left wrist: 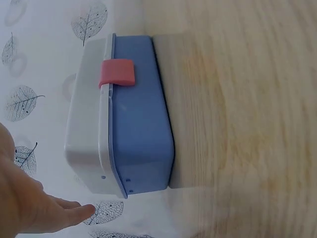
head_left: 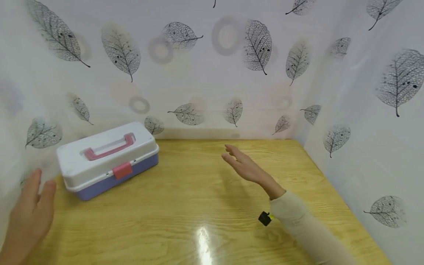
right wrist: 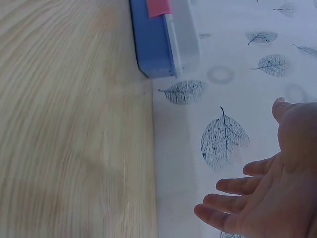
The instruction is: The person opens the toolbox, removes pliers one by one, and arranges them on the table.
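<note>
A closed plastic storage box [head_left: 107,158] with a white lid, a purple-blue base, a pink carrying handle [head_left: 110,149] and a pink latch [head_left: 122,170] stands at the left of the table. My left hand [head_left: 31,213] is held in the air just left of the box, fingers extended, touching nothing. In the left wrist view the box [left wrist: 138,124] fills the middle, with the hand [left wrist: 39,203] at its lower left. Over the table's right half hovers my right hand [head_left: 243,163], its fingers straight and apart from everything. The right wrist view shows its spread fingers [right wrist: 233,186].
The wooden table [head_left: 185,198] meets a white leaf-patterned curtain [head_left: 205,84] at the back, and more of it hangs along both sides. A small black device [head_left: 265,218] with a yellow piece sits by the right cuff.
</note>
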### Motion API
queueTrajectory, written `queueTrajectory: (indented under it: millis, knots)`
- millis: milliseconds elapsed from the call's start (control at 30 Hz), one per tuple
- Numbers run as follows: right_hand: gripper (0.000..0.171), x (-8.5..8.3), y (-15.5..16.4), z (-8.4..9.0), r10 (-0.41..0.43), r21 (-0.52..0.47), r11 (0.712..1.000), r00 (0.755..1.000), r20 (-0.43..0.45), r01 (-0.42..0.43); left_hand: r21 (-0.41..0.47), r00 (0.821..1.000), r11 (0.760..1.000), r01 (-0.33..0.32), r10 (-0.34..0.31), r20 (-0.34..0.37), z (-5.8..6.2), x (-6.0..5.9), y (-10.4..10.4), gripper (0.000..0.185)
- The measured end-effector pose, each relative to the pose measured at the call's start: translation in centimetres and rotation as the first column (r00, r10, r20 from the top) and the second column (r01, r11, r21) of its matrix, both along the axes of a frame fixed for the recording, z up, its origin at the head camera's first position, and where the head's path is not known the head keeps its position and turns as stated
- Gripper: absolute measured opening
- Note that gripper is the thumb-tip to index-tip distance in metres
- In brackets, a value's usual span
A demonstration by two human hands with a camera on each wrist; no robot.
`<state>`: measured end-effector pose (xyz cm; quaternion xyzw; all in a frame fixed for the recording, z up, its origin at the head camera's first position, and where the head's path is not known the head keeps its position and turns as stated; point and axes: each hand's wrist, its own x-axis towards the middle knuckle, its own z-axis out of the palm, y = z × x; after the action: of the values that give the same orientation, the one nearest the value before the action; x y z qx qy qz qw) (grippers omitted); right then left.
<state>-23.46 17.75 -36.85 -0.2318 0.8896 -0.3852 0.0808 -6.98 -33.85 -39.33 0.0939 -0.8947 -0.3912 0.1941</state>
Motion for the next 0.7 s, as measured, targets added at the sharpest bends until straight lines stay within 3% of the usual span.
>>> queueTrajectory:
  millis: [300,567,700]
  knots:
    - [0.076,-2.6,-5.4,0.6,0.1,-0.127,0.988,0.99,0.095,-0.088,0.124,0.992,0.99,-0.062,0.048,0.115,0.7,-1.9,0.0,0.063]
    - [0.069,-4.8,-9.9,1.4,0.137,-0.176,0.979,0.973,0.185,-0.104,0.208,0.981,0.974,-0.086,0.047,0.189,0.3,-3.5,-0.7,0.066]
    - [0.07,-5.7,-12.2,1.2,0.129,-0.165,0.982,0.969,0.211,-0.095,0.345,0.978,0.934,-0.092,0.02,0.208,-0.2,-4.4,-1.1,0.068]
